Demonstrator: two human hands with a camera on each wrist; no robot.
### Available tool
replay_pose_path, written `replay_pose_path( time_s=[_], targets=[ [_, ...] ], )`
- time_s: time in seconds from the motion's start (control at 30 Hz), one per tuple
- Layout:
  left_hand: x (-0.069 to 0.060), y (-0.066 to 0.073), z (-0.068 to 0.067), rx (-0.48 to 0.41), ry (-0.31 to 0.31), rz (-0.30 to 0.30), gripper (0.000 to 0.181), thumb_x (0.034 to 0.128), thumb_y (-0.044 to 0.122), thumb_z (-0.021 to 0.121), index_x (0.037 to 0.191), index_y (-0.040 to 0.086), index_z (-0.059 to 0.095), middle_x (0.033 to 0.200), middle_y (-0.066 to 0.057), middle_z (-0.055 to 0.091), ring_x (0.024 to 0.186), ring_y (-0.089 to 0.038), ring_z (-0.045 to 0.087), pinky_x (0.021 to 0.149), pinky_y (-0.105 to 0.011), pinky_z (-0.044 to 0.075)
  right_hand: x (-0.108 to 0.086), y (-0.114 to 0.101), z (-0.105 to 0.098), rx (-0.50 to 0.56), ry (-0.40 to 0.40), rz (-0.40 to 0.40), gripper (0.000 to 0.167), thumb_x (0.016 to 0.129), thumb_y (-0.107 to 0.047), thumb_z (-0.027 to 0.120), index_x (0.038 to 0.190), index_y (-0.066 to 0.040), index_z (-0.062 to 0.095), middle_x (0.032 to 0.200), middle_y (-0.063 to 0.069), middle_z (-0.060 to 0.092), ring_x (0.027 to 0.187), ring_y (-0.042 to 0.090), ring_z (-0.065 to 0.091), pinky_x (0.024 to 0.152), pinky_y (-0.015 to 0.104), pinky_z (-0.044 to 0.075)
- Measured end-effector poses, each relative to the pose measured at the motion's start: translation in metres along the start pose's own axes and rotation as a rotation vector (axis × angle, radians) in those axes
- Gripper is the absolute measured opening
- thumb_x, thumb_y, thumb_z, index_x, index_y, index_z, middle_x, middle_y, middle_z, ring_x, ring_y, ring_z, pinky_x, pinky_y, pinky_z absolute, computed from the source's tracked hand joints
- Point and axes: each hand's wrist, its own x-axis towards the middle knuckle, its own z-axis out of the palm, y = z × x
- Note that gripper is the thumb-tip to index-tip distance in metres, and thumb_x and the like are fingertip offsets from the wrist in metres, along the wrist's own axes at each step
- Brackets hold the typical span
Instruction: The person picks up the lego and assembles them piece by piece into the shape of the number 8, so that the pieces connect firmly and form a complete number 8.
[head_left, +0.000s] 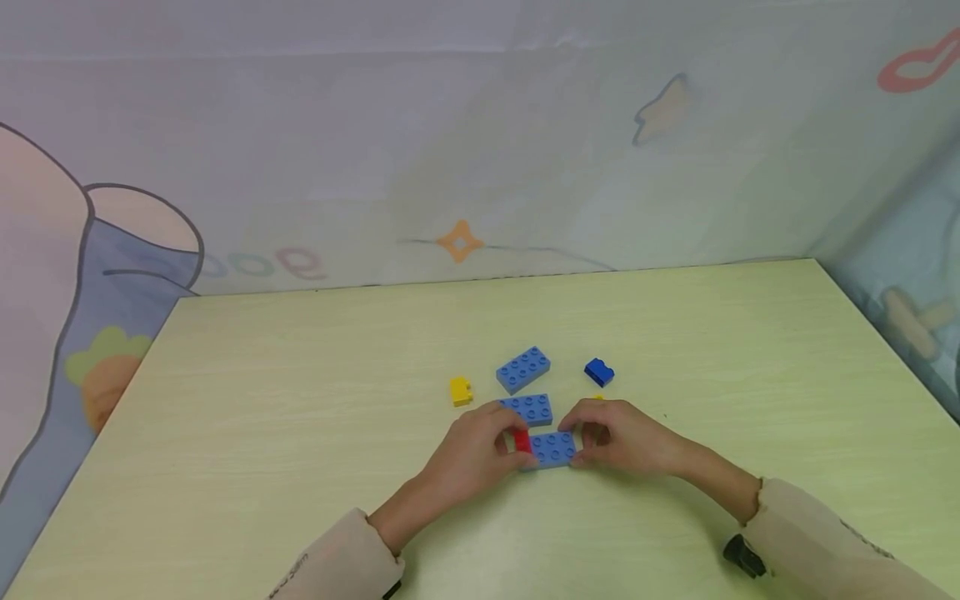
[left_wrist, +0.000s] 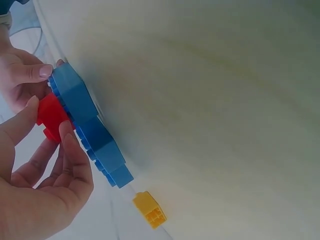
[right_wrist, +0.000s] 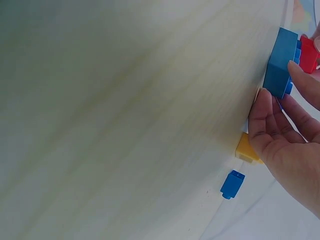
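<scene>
Near the middle of the table (head_left: 285,417), a red brick (head_left: 522,441) met the studs at the left end of the near blue brick (head_left: 555,448), pinched by the fingers of the left hand (head_left: 471,450); the right hand's (head_left: 636,437) fingers gripped the blue brick's other end. Just beyond, a second blue brick (head_left: 534,409) and a slanted third blue brick (head_left: 523,370) blocked the way forward, flanked by a yellow brick (head_left: 460,392) and a dark-blue brick (head_left: 598,372). Wide tabletop stretched to both sides and back to the far edge, against printed cloth (head_left: 480,142).

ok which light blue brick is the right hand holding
The front light blue brick, with the red brick at its left end; the other two lie behind.
</scene>
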Motion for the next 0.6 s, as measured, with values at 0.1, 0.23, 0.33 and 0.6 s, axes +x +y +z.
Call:
replay_pose_path(
  time_s=[0.1,0.23,0.33,0.6],
  targets=[
    [-0.0002,-0.0007,0.0006,-0.013,0.007,0.003,0.032,0.0752,0.019,0.075,0.099,0.001,0.065,0.086,-0.002,0.057,0.065,-0.009,0.046,0.057,-0.019,0.040,0.0000,0.0001,0.0001,-0.001,0.000,0.002,0.028,0.078,-0.011,0.072,0.102,-0.002,0.061,0.079,-0.002,0.053,0.068,0.008,0.048,0.061,0.023,0.043],
    [0.0005,-0.0015,0.0008,-0.035,0.011,-0.002,0.030,0.0751,0.018,0.075,0.098,0.001,0.065,0.086,-0.002,0.057,0.065,-0.009,0.046,0.057,-0.020,0.040,-0.0001,-0.0002,0.0000,0.004,-0.001,0.011,0.028,0.078,-0.011,0.072,0.102,-0.002,0.061,0.079,-0.002,0.053,0.069,0.008,0.048,0.062,0.022,0.042],
    [0.0009,-0.0016,0.0009,-0.052,0.009,-0.005,0.031,0.0749,0.017,0.076,0.099,0.000,0.065,0.085,-0.002,0.057,0.064,-0.009,0.046,0.056,-0.020,0.040,-0.0002,-0.0003,-0.0002,0.006,-0.003,0.016,0.028,0.078,-0.011,0.072,0.102,-0.002,0.061,0.079,-0.002,0.053,0.069,0.008,0.047,0.062,0.022,0.042],
    [0.0022,-0.0012,0.0020,-0.060,-0.002,-0.028,0.032,0.0739,0.019,0.077,0.098,0.001,0.066,0.084,0.000,0.056,0.064,-0.010,0.045,0.056,-0.021,0.041,0.0003,0.0004,-0.0001,-0.002,-0.001,-0.003,0.028,0.078,-0.012,0.072,0.102,-0.002,0.061,0.080,-0.001,0.054,0.069,0.008,0.048,0.061,0.023,0.043]
  ],
)
